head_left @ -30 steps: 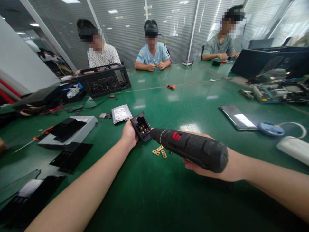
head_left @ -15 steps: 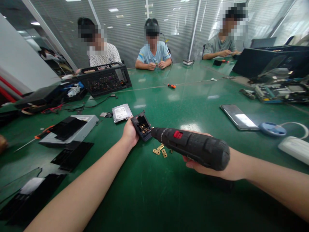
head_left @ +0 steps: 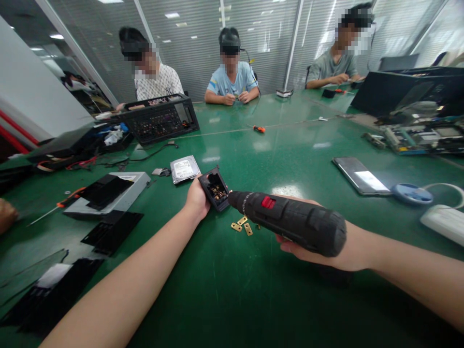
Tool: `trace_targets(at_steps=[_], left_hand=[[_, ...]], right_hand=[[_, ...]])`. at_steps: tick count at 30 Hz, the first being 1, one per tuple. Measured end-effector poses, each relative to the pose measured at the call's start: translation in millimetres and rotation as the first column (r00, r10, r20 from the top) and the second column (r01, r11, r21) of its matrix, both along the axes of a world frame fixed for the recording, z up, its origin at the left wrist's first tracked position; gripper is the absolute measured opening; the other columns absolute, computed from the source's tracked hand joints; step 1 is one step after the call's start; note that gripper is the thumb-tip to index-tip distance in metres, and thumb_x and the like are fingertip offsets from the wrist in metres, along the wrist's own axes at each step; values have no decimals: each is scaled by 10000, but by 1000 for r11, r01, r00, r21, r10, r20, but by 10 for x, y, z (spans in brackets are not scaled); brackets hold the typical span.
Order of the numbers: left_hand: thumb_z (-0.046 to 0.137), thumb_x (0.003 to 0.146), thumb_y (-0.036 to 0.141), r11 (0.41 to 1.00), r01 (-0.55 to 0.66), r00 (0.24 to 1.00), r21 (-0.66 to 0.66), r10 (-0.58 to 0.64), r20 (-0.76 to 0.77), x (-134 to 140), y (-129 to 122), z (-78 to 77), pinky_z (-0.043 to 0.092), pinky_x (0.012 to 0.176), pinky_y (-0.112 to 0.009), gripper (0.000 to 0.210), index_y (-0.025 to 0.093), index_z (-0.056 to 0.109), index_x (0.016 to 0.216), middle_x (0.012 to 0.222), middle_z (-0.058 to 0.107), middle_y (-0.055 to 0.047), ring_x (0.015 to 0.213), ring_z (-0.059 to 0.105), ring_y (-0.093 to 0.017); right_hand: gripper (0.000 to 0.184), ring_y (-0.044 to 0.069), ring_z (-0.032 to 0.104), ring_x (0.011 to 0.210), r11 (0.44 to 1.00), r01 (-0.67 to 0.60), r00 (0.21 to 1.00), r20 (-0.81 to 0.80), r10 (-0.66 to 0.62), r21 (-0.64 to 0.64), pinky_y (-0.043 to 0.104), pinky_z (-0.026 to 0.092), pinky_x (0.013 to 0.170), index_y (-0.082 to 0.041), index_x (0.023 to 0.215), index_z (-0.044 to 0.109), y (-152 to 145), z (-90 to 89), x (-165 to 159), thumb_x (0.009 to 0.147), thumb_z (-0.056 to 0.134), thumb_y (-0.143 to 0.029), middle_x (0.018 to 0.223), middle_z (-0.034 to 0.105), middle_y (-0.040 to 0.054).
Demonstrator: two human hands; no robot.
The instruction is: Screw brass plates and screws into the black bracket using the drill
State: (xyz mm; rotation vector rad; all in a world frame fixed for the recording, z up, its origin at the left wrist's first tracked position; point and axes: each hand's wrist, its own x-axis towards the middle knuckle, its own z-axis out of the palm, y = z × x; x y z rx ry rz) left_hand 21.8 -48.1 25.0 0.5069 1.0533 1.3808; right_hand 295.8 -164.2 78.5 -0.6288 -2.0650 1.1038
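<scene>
My left hand (head_left: 197, 198) is closed around a small black open box (head_left: 214, 189) with brass-coloured parts inside, tilted towards me. In my right hand (head_left: 308, 251) is a black cordless drill (head_left: 290, 217) with a red switch on top. The drill's front end reaches the right side of the box; its tip is too small to tell whether it touches. Several flat brass plates (head_left: 248, 229) with holes lie on the green table (head_left: 232, 290) beneath the drill's nose. Just behind my left hand lies a silver hard drive (head_left: 184, 169).
At left are a metal drive case (head_left: 141, 186), black panels (head_left: 112, 232) and an orange-handled screwdriver (head_left: 68, 198). A co-worker's hand (head_left: 7, 215) shows at the left edge. A phone (head_left: 358, 175) and blue ring (head_left: 412, 193) lie right. Three people sit opposite, near computer cases (head_left: 159, 121).
The view has shifted slightly, moving the scene a little to the right. Both hands keep their grips, and the drill stays at the box's right side.
</scene>
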Motion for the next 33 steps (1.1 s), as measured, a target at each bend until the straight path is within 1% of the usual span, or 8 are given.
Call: trace_targets(at_steps=[4, 8, 12, 14, 18, 22, 28, 33], left_hand=[[478, 899, 347, 1000, -17, 1000, 1, 17, -12, -5, 8, -12, 591, 750, -414, 229, 186, 637, 869, 721, 682, -57, 668, 680, -241], [455, 919, 355, 1000, 9, 1000, 19, -9, -15, -7, 3, -13, 607, 737, -437, 259, 185, 636, 846, 710, 686, -63, 667, 685, -247], [484, 929, 374, 1000, -8, 1000, 1, 8, 3, 0, -4, 2, 618, 796, -464, 269, 179, 669, 909, 736, 704, -70, 742, 720, -268], [498, 931, 392, 1000, -14, 1000, -8, 15, 17, 2, -3, 6, 617, 814, -474, 276, 181, 676, 936, 759, 716, -77, 779, 730, -281], [500, 928, 392, 1000, -19, 1000, -6, 19, 17, 0, 4, 2, 615, 814, -462, 276, 178, 674, 936, 760, 716, -76, 778, 729, -277], [480, 930, 383, 1000, -4, 1000, 10, 4, -7, -12, 4, -13, 614, 773, -432, 278, 176, 662, 892, 715, 697, -64, 693, 707, -249], [428, 944, 363, 999, 31, 999, 44, -29, -40, -34, 8, -42, 607, 743, -401, 300, 172, 647, 868, 725, 701, -65, 673, 693, -233], [417, 946, 381, 1000, 16, 1000, 24, -15, -19, -23, 8, -28, 591, 741, -426, 323, 167, 650, 882, 743, 700, -87, 684, 686, -259]], right_hand=[[710, 197, 739, 818, 1000, -8, 1000, 10, 8, 2, 341, 629, 854, -197, 1507, 458, -7, 46, -5, 838, 684, -122, 990, 750, 60], [706, 181, 733, 767, 1000, -11, 999, 36, 11, 9, 344, 615, 890, -201, 1526, 449, -13, 54, 0, 858, 661, -108, 915, 734, 31], [699, 174, 720, 722, 1000, -13, 1000, 17, 13, 12, 356, 619, 895, -206, 1516, 450, -10, 34, 6, 862, 689, -141, 866, 715, 14], [689, 177, 725, 739, 1000, -13, 1000, 17, 12, 6, 365, 613, 921, -212, 1512, 452, -10, 31, 8, 868, 685, -144, 863, 712, 11], [708, 188, 742, 829, 1000, -22, 1000, 15, 22, -13, 355, 600, 943, -191, 1519, 445, -21, 57, -5, 854, 670, -105, 939, 734, 38], [699, 191, 743, 893, 999, -17, 1000, -16, 17, -36, 316, 619, 878, -193, 1503, 466, -22, 59, -25, 843, 657, -66, 1074, 745, 73], [767, 145, 725, 789, 998, -29, 996, -84, 33, 47, 231, 618, 732, -268, 1514, 448, 14, -46, -9, 820, 710, -73, 1075, 744, 35], [771, 141, 723, 804, 999, -28, 996, -88, 32, 45, 242, 614, 772, -266, 1519, 440, 15, -56, -6, 826, 712, -62, 1100, 743, 42]])
